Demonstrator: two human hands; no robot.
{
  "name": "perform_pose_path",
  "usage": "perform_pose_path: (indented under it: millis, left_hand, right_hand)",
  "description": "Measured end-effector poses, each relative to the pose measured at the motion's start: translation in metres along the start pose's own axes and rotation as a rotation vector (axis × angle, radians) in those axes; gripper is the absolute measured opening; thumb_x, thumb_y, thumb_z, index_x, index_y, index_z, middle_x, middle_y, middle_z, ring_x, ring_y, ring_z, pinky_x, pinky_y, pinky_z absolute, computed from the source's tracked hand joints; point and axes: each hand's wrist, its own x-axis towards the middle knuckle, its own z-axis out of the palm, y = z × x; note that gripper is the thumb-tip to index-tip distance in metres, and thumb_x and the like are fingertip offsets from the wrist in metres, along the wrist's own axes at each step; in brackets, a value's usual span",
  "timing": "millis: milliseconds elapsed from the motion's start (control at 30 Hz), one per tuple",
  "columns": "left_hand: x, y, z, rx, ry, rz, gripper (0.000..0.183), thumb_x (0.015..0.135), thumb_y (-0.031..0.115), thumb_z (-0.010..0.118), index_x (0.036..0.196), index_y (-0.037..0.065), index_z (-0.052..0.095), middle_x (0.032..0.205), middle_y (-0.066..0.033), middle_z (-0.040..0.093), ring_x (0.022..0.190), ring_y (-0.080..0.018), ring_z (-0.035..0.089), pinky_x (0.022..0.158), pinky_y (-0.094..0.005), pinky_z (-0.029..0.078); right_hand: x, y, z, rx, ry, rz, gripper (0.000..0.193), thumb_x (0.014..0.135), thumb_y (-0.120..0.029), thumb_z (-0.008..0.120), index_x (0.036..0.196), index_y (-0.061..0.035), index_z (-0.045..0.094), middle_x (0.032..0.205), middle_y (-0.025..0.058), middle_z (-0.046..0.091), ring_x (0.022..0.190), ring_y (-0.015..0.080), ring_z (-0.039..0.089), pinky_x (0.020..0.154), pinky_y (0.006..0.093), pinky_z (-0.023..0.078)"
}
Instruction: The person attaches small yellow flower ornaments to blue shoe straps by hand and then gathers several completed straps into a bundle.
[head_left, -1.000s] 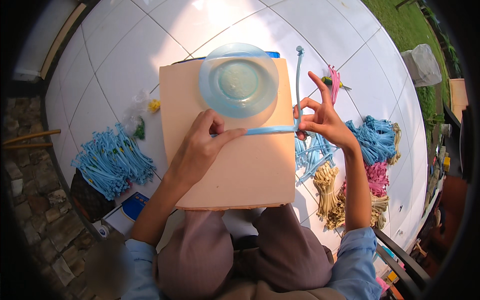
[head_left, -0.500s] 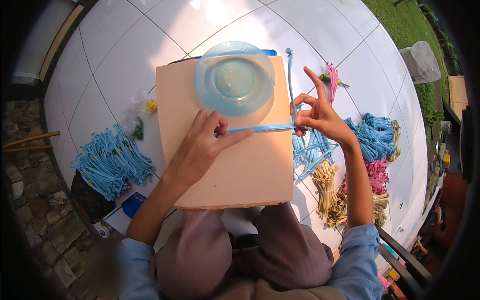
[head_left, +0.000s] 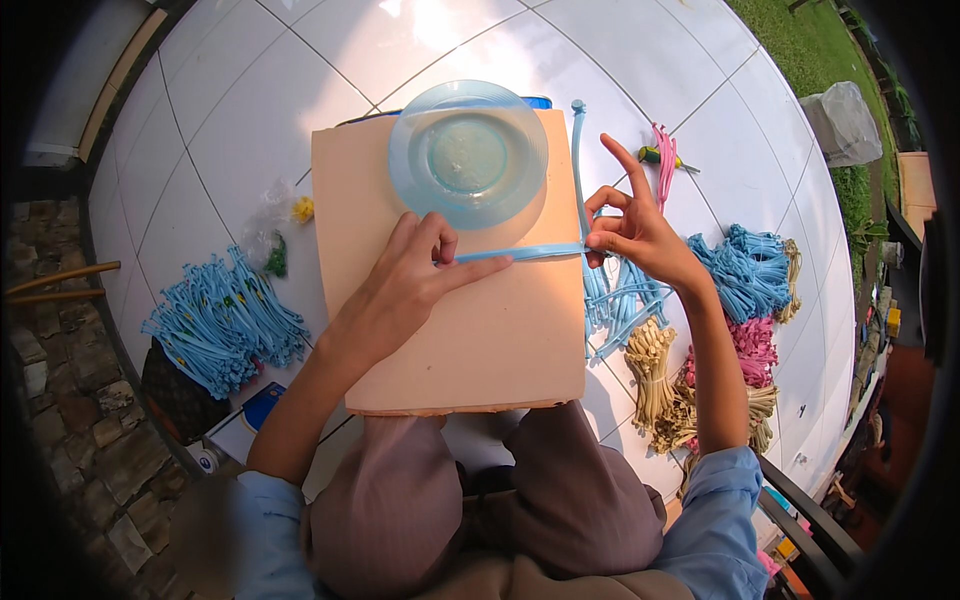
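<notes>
A flat light-blue strip (head_left: pixel 545 252) lies across a peach-coloured board (head_left: pixel 470 345) resting over my lap. My left hand (head_left: pixel 405 280) holds its left part, index finger stretched along the strip and the other fingers curled; the strip's end is hidden under them. At the board's right edge my right hand (head_left: pixel 640 235) pinches the strip between thumb and fingers, its index finger pointing up and away. From that pinch a blue length with a knobbed tip (head_left: pixel 578 130) stands up along the board's edge. A translucent blue dish (head_left: pixel 415 180) with pale stuff in its middle sits at the far side.
Blue bundles lie on the tiles at left (head_left: pixel 225 325) and right (head_left: pixel 745 275). Beige bundles (head_left: pixel 652 370) and pink bundles (head_left: pixel 755 352) lie near my right forearm. Farther off are a screwdriver (head_left: pixel 652 156) with pink strips and a clear bag (head_left: pixel 275 225) with yellow and green bits.
Very little differs. The strip and both hands have shifted slightly away from me, and the right index finger has tipped a little to the left. Both holds stay the same.
</notes>
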Motion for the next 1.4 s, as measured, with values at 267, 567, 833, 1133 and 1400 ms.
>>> perform_pose_path:
  millis: [267, 567, 833, 1133, 1400]
  left_hand:
    - [0.002, 0.0, 0.001, 0.095, -0.015, 0.022, 0.048, 0.067, 0.005, 0.064, 0.111, 0.023, 0.063, 0.081, -0.0056, 0.031, 0.078, -0.0186, 0.041, 0.067, -0.0255, 0.043]
    - [-0.008, 0.011, 0.003, 0.464, -0.015, 0.125, 0.043, 0.077, 0.012, 0.053, 0.119, 0.016, 0.055, 0.093, -0.0064, 0.042, 0.09, -0.0235, 0.041, 0.082, -0.0324, 0.038]
    - [-0.009, 0.023, 0.019, 0.619, 0.033, 0.182, 0.046, 0.075, 0.011, 0.053, 0.12, 0.007, 0.051, 0.115, -0.0057, 0.05, 0.098, -0.0205, 0.045, 0.086, -0.0328, 0.039]
    - [-0.004, 0.03, 0.024, 0.528, 0.081, 0.134, 0.045, 0.073, 0.007, 0.052, 0.119, 0.006, 0.052, 0.108, -0.0057, 0.052, 0.092, -0.02, 0.048, 0.076, -0.0253, 0.046]
    - [0.0, 0.028, 0.02, 0.446, 0.082, 0.123, 0.042, 0.073, 0.01, 0.053, 0.116, 0.006, 0.054, 0.101, -0.0044, 0.052, 0.094, -0.0206, 0.047, 0.082, -0.0303, 0.044]
  right_hand:
    - [0.0, 0.0, 0.002, -0.029, 0.016, 0.003, 0.09, 0.077, -0.004, 0.066, 0.141, -0.0181, 0.005, 0.077, 0.0071, 0.052, 0.06, 0.0115, 0.054, 0.055, 0.0251, 0.048]
    - [-0.003, -0.004, 0.004, -0.244, 0.053, -0.019, 0.086, 0.076, -0.001, 0.065, 0.14, -0.016, 0.01, 0.077, 0.0049, 0.049, 0.067, 0.0121, 0.051, 0.064, 0.0273, 0.046]
    - [-0.006, -0.01, 0.013, -0.531, 0.134, -0.172, 0.085, 0.07, 0.001, 0.067, 0.139, -0.0133, 0.018, 0.088, 0.0049, 0.047, 0.079, 0.014, 0.049, 0.073, 0.0283, 0.043]
    - [-0.009, -0.018, 0.026, -0.756, 0.104, -0.325, 0.075, 0.069, 0.009, 0.062, 0.132, -0.0103, 0.028, 0.101, 0.0085, 0.04, 0.085, 0.0199, 0.043, 0.078, 0.0325, 0.041]
    - [0.005, -0.026, 0.037, -0.895, 0.151, -0.508, 0.064, 0.073, 0.004, 0.061, 0.127, -0.0145, 0.034, 0.116, 0.0154, 0.038, 0.093, 0.0273, 0.048, 0.079, 0.0365, 0.045]
